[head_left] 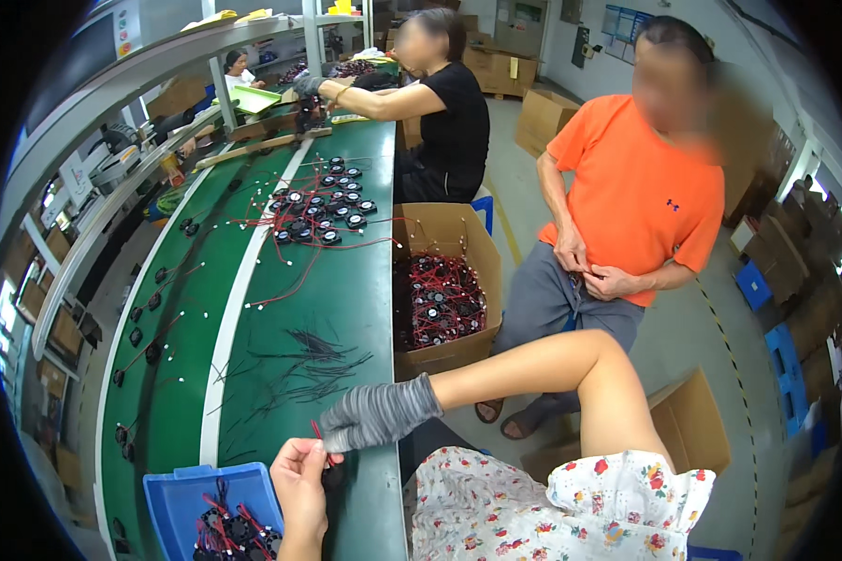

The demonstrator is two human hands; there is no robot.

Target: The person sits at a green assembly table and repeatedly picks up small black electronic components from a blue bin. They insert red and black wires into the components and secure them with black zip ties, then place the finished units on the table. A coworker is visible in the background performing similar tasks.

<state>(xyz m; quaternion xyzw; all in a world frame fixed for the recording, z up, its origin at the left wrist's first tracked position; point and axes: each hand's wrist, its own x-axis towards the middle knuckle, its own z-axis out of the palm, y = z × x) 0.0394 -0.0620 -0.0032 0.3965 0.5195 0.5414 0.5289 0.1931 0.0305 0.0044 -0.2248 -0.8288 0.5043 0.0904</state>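
My left hand (301, 475) is bare and pinches a small black fan with a red wire (320, 439) at the near edge of the green conveyor belt (281, 309). My right hand (372, 415) wears a grey knit glove and grips the same red wire just above the left fingers. A blue plastic bin (173, 500) with several small black fans and red leads sits directly left of my left hand. Loose black cable ties (304, 369) lie scattered on the belt beyond my hands.
A cluster of small black fans with red wires (323, 210) lies farther up the belt. An open cardboard box (444, 285) of fans stands beside the belt. A seated person in an orange shirt (631, 201) and a person in black (449, 112) are to the right.
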